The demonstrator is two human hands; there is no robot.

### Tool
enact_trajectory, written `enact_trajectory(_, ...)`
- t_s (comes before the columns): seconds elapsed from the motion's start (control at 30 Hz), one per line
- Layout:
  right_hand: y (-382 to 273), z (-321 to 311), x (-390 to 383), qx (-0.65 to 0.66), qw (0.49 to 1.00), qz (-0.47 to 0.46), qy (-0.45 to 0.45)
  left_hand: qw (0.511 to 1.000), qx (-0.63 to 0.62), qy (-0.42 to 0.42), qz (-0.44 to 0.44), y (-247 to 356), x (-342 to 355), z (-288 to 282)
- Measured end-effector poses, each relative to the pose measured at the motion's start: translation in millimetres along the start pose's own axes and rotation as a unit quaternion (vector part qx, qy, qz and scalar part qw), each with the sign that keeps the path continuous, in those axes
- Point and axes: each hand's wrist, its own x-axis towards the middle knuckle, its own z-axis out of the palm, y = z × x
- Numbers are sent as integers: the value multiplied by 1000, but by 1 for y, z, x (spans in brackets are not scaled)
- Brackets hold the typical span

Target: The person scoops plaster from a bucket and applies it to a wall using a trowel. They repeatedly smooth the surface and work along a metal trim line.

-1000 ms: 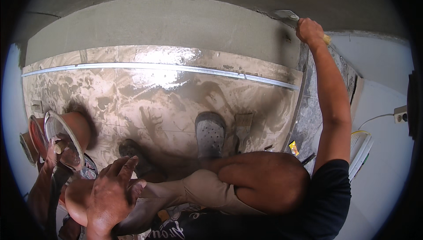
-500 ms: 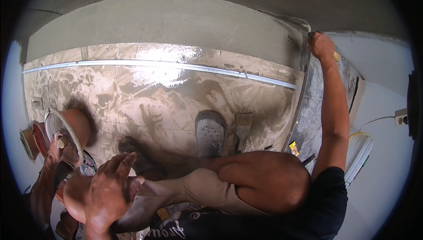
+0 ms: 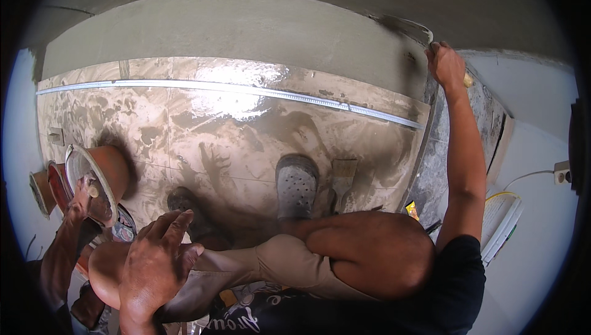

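My right hand [image 3: 446, 64] is closed on a trowel's wooden handle [image 3: 468, 79], reaching up to where the dark grey plastered surface [image 3: 480, 15] meets the lighter plaster band [image 3: 246, 21], at the right-hand corner. The trowel's thin blade edge shows just beyond my fingers. My left hand [image 3: 157, 255] is at my left knee [image 3: 104, 270], fingers loosely bent and apart, holding nothing. At the left, another person's hand [image 3: 80, 203] grips a wooden handle [image 3: 93, 192] inside a tilted bucket [image 3: 114, 172].
A long metal straightedge [image 3: 295, 98] lies across smeared beige tiles [image 3: 203, 132]. A scraper [image 3: 343, 175] lies beside my right clog [image 3: 295, 187]. Further buckets [image 3: 40, 193] stand at left. A yellow wrapper [image 3: 411, 211], wall socket [image 3: 561, 172] and white object [image 3: 502, 230] are at right.
My right hand has moved down and rightward with the trowel into the corner. The other person's hand has risen slightly in the bucket. My left hand stays in place.
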Motion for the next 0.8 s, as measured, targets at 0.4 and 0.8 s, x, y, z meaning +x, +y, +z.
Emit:
enact_trajectory(0.4, -8, 10, 9, 14, 1000, -16, 11, 1000, 1, -13, 0, 3, 3, -1)
enact_trajectory(0.8, -14, 23, 12, 36, 999, -19, 10, 1000, -4, -13, -6, 7, 6, -2)
